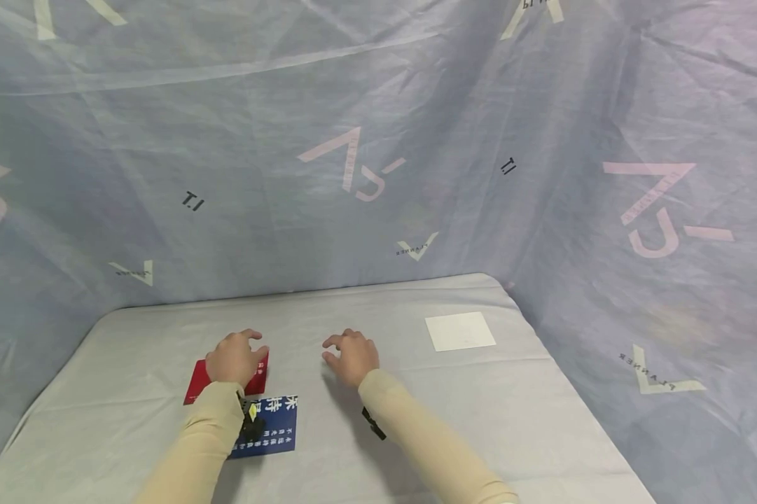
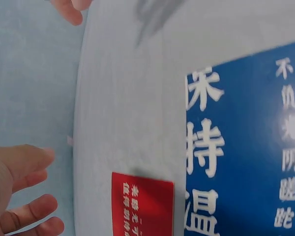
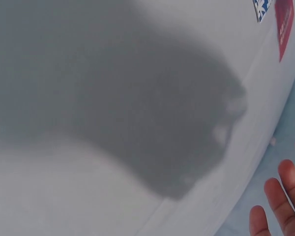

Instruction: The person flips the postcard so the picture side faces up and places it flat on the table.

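My left hand [image 1: 234, 358] hovers above the red card [image 1: 199, 381], its fingers loosely bent around nothing. White characters run across that card, which also shows in the left wrist view [image 2: 142, 204]. Under my left wrist lies a larger blue card [image 1: 280, 427] with big white characters, partly covered by the forearm. The left wrist view shows the blue card [image 2: 246, 147] beside the red one. My right hand [image 1: 353, 358] is over bare cloth right of both cards, fingers relaxed and holding nothing. In the right wrist view its fingers [image 3: 282, 204] are spread a little, above a broad shadow.
A white rectangular sheet [image 1: 460, 331] lies flat at the back right of the cloth-covered table [image 1: 479, 420]. Printed grey-blue fabric [image 1: 258, 175] hangs behind the table and along its sides. Each wrist carries a black strap [image 1: 373, 423].
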`<state>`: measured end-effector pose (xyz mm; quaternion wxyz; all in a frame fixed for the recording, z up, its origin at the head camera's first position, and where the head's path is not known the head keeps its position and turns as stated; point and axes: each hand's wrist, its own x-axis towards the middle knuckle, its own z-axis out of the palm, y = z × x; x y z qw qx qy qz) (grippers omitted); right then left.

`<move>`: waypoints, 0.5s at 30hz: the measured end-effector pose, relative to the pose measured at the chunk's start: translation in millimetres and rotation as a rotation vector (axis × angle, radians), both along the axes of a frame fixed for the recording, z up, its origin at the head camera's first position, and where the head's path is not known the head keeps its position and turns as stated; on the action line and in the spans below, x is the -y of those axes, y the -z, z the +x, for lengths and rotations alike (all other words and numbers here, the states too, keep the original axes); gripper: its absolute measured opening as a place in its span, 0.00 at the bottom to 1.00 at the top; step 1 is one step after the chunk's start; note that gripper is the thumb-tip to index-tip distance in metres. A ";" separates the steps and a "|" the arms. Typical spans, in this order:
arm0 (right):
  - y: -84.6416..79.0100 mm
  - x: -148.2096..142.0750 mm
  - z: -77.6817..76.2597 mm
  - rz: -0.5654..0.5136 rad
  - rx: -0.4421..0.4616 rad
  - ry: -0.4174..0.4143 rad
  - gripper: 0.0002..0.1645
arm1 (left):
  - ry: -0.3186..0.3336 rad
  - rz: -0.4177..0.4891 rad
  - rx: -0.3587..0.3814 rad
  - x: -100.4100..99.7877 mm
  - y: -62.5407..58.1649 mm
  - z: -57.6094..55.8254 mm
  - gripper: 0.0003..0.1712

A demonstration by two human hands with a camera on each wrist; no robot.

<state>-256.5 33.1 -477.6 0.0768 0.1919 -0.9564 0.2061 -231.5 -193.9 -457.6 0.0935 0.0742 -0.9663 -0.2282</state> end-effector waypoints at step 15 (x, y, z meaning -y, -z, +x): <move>-1.3 -23.0 -1.6 -0.035 0.033 0.038 0.13 | 0.034 0.013 -0.010 -21.8 -1.9 -2.3 0.21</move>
